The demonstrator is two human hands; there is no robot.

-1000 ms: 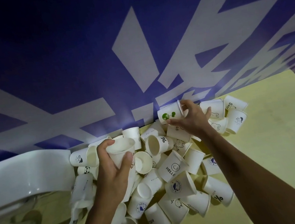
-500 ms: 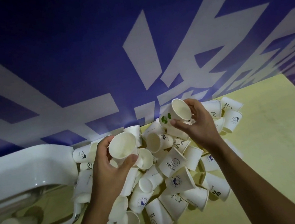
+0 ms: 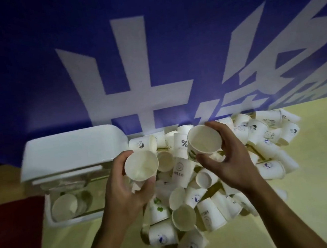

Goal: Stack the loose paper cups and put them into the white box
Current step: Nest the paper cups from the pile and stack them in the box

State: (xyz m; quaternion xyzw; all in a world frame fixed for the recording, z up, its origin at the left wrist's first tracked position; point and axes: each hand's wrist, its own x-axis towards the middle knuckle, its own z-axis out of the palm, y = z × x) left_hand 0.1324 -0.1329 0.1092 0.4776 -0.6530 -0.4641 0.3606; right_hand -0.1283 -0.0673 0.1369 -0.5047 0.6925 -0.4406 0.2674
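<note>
Over the table (image 3: 323, 175), curled fingers (image 3: 120, 161) grip 2 cups (image 3: 141, 166) (image 3: 204, 139).

Both forearms run off the bottom edge. The left hand (image 3: 124, 192) grips the left-hand cup (image 3: 141, 166) and covers its base. The right hand (image 3: 233, 162) hides the base and one side of the right-hand cup (image 3: 203, 140), so only part of its green print shows.

Both hands cover part of the pile of cups (image 3: 266, 147) at the far edge of the worktop (image 3: 324, 185). Most prints there are too small or blurred to read.

Inside the white box (image 3: 75, 219), near the worktop's left edge, the stacked cups (image 3: 65, 207) are dim and smeared, and their number cannot be told. The right edge cuts the white characters of the banner (image 3: 26, 80).
</note>
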